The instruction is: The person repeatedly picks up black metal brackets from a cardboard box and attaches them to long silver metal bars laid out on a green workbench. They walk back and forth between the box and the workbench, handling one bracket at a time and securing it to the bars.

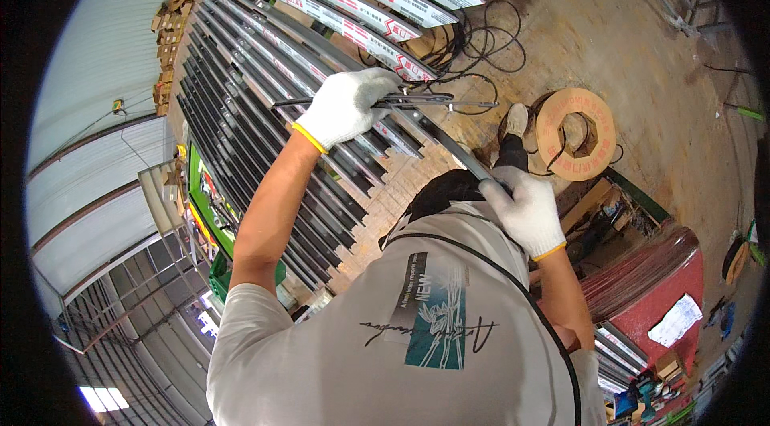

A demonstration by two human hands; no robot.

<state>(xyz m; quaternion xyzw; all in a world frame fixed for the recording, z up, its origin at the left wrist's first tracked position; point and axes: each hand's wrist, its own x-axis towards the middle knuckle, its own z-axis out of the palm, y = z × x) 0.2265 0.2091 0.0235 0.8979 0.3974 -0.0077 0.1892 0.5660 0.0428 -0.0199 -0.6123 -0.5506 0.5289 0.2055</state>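
Note:
My left hand (352, 106), in a white knit glove with a yellow cuff, is closed on a bundle of thin black strips (421, 100) whose ends stick out on both sides. In my right hand (524, 208), gloved the same way, is the near end of a dark metal profile (445, 140). This profile slants away from me and passes beneath the strips near my left hand. Many dark profiles (264, 143) lie side by side beyond and left of my hands. A black cord (505, 272) runs across my shirt.
Film-wrapped profiles (361, 29) lie at the top, beside loose black coils (493, 35). A cardboard reel (550, 128) stands right of my foot. Further right are a red surface (656, 299) with a paper sheet (677, 321) on it, and tools (646, 399) below.

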